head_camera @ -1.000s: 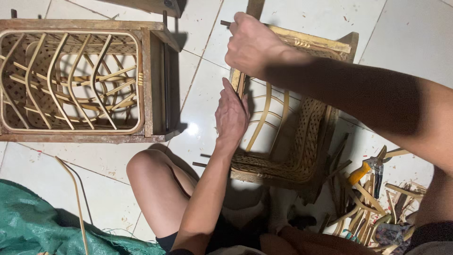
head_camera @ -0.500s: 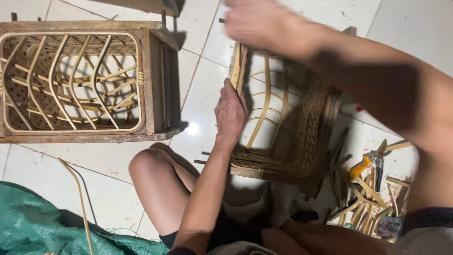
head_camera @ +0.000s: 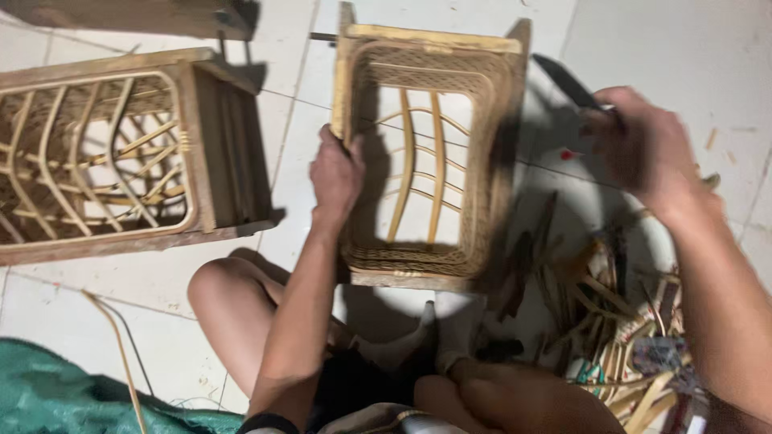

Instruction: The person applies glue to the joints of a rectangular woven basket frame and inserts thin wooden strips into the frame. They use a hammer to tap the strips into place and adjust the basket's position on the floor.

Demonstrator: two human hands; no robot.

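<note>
A woven rattan box frame (head_camera: 426, 48) lies on the white tiled floor in front of me, its open side facing up. My left hand (head_camera: 336, 173) grips its left wall near the rim. My right hand (head_camera: 643, 149) is off to the right of the frame, blurred, closed around the handle of a dark-bladed knife (head_camera: 563, 80) that points up and left. My bare knees sit below the frame.
A second, larger rattan and wood frame (head_camera: 121, 153) lies at the left. A heap of cane offcuts and small tools (head_camera: 619, 321) covers the floor at the right. Green cloth (head_camera: 64, 394) and a loose cane strip (head_camera: 121, 354) are at bottom left.
My right hand has left the frame's top edge and swung to the right, now holding a knife. The frame sits squarer in view. My left hand stays on its left wall.
</note>
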